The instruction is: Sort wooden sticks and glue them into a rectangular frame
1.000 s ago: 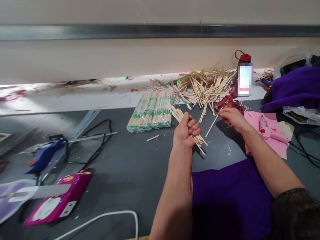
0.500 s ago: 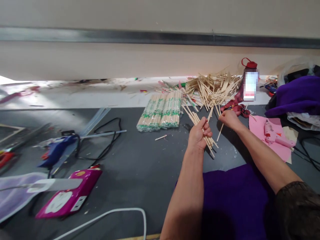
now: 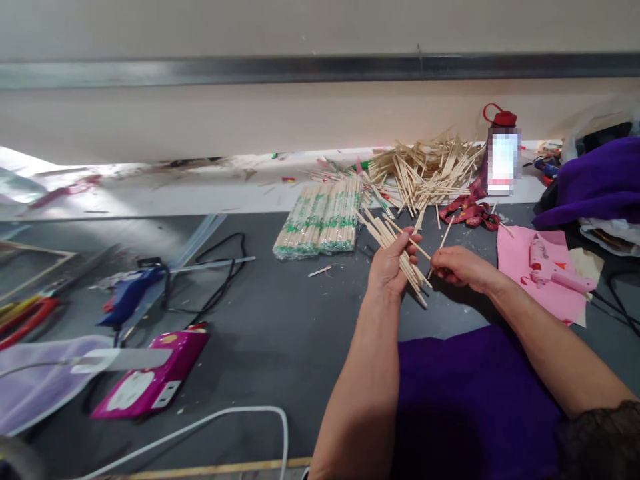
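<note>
My left hand (image 3: 393, 263) is closed around a loose bundle of thin wooden chopsticks (image 3: 379, 230), which slant from upper left to lower right. My right hand (image 3: 457, 267), beside the bundle's lower end, pinches a single chopstick (image 3: 448, 233) that points up and away. Another chopstick (image 3: 417, 247) reaches from the bundle to my right fingertips; whether they grip it too is hard to make out. Behind both hands lies a big heap of loose chopsticks (image 3: 425, 173). Two clear-wrapped packs of chopsticks (image 3: 317, 220) with green print rest left of the bundle.
On the right, a pink glue gun (image 3: 550, 267) lies on pink sheet material (image 3: 510, 257). A red-capped bottle (image 3: 504, 119) and a red strap (image 3: 470, 212) are near the heap. Leftward are a blue glue gun (image 3: 133, 293), a magenta packet (image 3: 155, 373) and a white cable (image 3: 240, 410).
My right hand has moved down and closer to the left hand, and its chopstick now points upward. The left fingers have loosened a little, and one chopstick stretches between the hands.
</note>
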### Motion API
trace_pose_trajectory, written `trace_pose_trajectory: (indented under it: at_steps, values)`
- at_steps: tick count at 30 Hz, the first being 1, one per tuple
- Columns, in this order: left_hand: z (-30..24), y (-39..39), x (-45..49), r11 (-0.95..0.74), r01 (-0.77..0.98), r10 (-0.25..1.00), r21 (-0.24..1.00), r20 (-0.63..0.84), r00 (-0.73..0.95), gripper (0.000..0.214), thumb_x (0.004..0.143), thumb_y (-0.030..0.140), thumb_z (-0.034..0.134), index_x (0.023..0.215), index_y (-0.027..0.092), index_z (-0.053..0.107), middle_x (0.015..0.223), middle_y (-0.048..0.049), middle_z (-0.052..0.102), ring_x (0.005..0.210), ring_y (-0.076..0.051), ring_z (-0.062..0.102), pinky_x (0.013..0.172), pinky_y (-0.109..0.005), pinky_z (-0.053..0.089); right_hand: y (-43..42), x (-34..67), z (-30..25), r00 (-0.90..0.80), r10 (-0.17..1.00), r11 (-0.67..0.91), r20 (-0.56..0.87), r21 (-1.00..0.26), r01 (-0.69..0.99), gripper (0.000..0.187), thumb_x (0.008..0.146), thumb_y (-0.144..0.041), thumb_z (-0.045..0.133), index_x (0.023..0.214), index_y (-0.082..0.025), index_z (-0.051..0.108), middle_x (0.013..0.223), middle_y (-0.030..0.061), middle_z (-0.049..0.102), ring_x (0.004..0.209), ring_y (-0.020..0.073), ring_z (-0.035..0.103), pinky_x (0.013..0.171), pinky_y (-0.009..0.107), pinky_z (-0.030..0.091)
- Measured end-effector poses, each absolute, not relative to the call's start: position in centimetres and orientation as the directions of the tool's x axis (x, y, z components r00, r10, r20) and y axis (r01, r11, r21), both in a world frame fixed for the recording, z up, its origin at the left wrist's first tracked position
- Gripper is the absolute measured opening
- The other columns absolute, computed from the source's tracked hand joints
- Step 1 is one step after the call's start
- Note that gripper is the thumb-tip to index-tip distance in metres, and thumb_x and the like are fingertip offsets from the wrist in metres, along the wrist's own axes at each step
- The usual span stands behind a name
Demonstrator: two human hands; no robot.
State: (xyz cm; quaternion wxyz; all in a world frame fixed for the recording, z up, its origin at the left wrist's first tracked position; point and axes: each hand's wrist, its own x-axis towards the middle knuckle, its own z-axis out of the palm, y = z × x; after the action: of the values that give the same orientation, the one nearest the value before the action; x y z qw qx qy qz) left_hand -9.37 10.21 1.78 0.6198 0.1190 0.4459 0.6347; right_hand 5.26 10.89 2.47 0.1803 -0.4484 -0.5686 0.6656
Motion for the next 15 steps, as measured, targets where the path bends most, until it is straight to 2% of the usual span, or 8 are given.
trace_pose_trajectory:
  at_steps: [7,10,12,15]
  values:
    - [2.1,10.2,-9.0,0.086,-0.649,0.902,0.756,-0.335,-0.272,0.016,0.067,0.014,0.072,0.072,0.013,0.058,0.051,0.0021,0.060,0.032,-0.001,0.037,0.032,-0.012,0.025,10.8,4.9,2.3,-0.640,0.676,-0.235,-0.365,-0.930,0.282,0.004,0.068,-0.019,0.055,0.065,-0.016,0.055,0.048,-0.0076,0.048,0.034,0.0033,0.032,0.035,0.018,0.018]
    - [2.2,10.1,-9.1,0.118,-0.610,0.911,0.784,-0.330,-0.248,0.021,0.062,0.019,0.076,0.070,0.013,0.057,0.049,0.0033,0.059,0.030,0.000,0.033,0.032,-0.012,0.025,11.2,5.0,2.1,-0.655,0.660,-0.234,-0.368,-0.929,0.286,0.010,0.067,-0.012,0.050,0.067,-0.014,0.060,0.050,-0.0055,0.053,0.033,0.0032,0.033,0.034,0.019,0.018]
    - [2.3,9.9,-9.1,0.176,-0.557,0.921,0.812,-0.335,-0.197,0.025,0.059,0.021,0.078,0.071,0.012,0.058,0.048,0.0031,0.059,0.030,0.000,0.031,0.031,-0.013,0.024,11.8,5.3,2.0,-0.591,0.728,-0.262,-0.348,-0.937,0.229,0.013,0.068,-0.012,0.050,0.071,-0.014,0.062,0.051,-0.0051,0.054,0.034,0.0031,0.034,0.034,0.018,0.018]
    - [2.5,9.6,-8.9,0.251,-0.460,0.927,0.851,-0.348,-0.138,0.030,0.052,0.020,0.079,0.071,0.012,0.058,0.046,0.0013,0.059,0.030,-0.001,0.033,0.031,-0.013,0.022,13.0,5.9,2.3,-0.386,0.889,-0.268,-0.248,-0.963,0.002,0.013,0.073,-0.019,0.053,0.079,-0.014,0.063,0.058,-0.0049,0.055,0.037,0.0026,0.036,0.034,0.017,0.018]
